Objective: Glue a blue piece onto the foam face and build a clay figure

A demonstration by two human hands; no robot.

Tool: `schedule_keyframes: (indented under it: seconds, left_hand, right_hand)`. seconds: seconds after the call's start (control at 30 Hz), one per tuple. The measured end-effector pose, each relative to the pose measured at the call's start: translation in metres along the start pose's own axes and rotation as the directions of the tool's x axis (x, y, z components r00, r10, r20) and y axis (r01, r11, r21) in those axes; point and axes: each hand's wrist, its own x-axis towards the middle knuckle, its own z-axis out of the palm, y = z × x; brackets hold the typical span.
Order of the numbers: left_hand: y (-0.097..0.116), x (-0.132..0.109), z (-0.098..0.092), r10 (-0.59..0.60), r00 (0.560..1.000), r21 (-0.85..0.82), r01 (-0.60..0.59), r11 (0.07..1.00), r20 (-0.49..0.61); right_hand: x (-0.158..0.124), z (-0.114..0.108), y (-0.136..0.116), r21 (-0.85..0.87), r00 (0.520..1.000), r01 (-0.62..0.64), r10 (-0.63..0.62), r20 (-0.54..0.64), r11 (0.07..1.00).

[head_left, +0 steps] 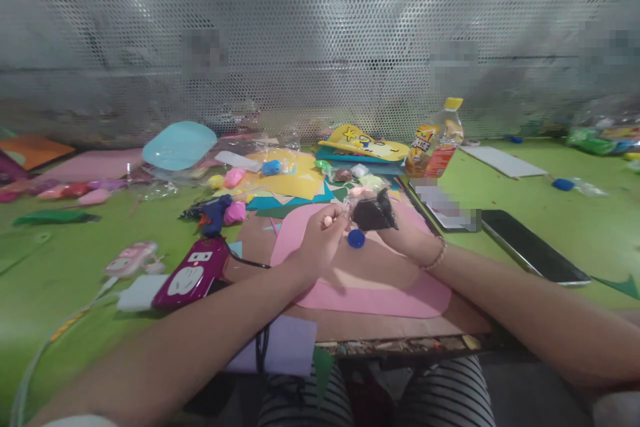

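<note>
My right hand (403, 237), a beaded bracelet at its wrist, grips a small clear plastic packet of black modelling clay (373, 213) from behind; most of its fingers are hidden. Close by on the left, my left hand (320, 240) is closed, its fingertips pinched at the packet's left edge. A small pale round bit (328, 220) shows at that hand; I cannot tell whether it is clay or a fingertip. Just below the packet is a flat round blue piece (356, 238). Under both hands lies a rounded pink sheet (390, 303) with a peach sheet (370, 270) on it.
A juice bottle (435, 143) stands behind, right of yellow cut-outs (367, 143). Phones (533, 247) lie at right. To the left are a blue glue gun (215, 213), a purple power bank (193, 273) with cables and several clay packets. Perforated metal mesh (320, 33) rises behind the green table (50, 260).
</note>
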Motion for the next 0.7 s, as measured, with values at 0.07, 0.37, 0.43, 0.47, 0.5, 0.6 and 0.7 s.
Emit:
schedule_keyframes:
  seconds: [0.07, 0.37, 0.43, 0.47, 0.5, 0.6, 0.7]
  left_hand:
    - [-0.003, 0.002, 0.001, -0.014, 1.0, -0.114, 0.016, 0.993, 0.015]
    - [-0.009, 0.004, 0.003, -0.086, 0.989, -0.354, 0.122, 0.927, 0.117]
    - [-0.009, 0.004, 0.003, -0.092, 0.985, -0.386, 0.143, 0.912, 0.146]
    - [-0.008, 0.004, 0.002, -0.106, 0.985, -0.409, 0.154, 0.899, 0.138]
    - [-0.007, 0.005, 0.002, -0.128, 0.985, -0.439, 0.165, 0.883, 0.113]
    - [-0.003, 0.006, 0.001, -0.209, 0.978, -0.547, 0.189, 0.815, 0.027]
    - [0.0, 0.006, -0.001, -0.203, 0.979, -0.585, 0.17, 0.793, 0.01]
  right_hand:
    - [-0.001, 0.003, -0.008, 0.148, 0.997, -0.071, 0.071, 0.011, 0.986]
    - [0.0, 0.002, -0.02, 0.609, 0.957, -0.279, 0.266, 0.113, 0.742]
    - [0.003, -0.006, -0.018, 0.56, 0.969, -0.234, 0.236, 0.07, 0.795]
    - [0.004, -0.011, -0.017, 0.507, 0.977, -0.197, 0.211, 0.029, 0.839]
    - [0.006, -0.016, -0.016, 0.422, 0.984, -0.152, 0.178, -0.022, 0.894]
    - [0.007, -0.027, -0.016, 0.024, 0.99, -0.025, 0.028, -0.136, 0.999]
    - [0.006, -0.027, -0.019, -0.26, 0.98, 0.026, -0.077, -0.186, 0.965]
